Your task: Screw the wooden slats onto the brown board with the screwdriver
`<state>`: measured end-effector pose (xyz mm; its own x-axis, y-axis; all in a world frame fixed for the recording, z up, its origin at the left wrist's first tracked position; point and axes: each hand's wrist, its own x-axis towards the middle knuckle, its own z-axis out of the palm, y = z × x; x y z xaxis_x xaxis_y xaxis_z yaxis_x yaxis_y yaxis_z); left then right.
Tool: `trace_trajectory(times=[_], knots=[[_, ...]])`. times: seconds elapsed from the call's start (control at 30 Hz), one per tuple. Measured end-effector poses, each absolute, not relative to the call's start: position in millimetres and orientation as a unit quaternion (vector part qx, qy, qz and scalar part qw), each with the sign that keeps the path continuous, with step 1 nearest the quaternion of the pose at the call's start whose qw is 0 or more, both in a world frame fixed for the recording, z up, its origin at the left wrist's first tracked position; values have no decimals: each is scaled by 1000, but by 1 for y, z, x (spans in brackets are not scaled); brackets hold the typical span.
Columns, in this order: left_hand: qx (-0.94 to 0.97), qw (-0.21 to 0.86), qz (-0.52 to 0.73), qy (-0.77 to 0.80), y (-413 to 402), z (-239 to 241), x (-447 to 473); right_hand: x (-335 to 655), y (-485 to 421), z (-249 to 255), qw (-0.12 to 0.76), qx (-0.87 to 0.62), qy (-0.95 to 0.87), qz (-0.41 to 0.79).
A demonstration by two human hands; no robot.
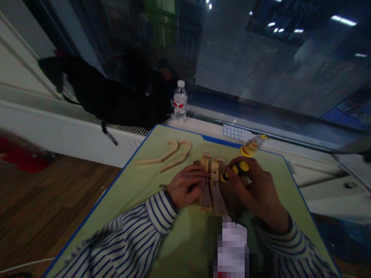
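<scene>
A small wooden assembly [213, 181] of flat slats and upright pieces stands on the green mat [139, 193]. My left hand [187, 187] is curled against its left side, fingers pressed on the wood. My right hand [253, 189] is wrapped round a yellow and black screwdriver [236, 170], whose tip points left at the wood. Both sleeves are striped blue and white.
Two curved wooden pieces [166, 154] lie on the mat's far left. A yellow glue bottle [252, 146] lies tipped at the far edge. A water bottle [180, 101] and a black bag [116, 96] sit on the sill by the window. Wooden floor lies left.
</scene>
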<state>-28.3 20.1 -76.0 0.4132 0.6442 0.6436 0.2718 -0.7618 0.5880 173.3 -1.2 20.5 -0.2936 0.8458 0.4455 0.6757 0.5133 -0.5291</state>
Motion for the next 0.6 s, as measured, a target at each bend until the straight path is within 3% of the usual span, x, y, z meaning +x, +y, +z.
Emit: trace_trajectory(times=[0.6], knots=[[809,192,480,279,19,-74,-27,171,2,15,326,-480,-807,111]])
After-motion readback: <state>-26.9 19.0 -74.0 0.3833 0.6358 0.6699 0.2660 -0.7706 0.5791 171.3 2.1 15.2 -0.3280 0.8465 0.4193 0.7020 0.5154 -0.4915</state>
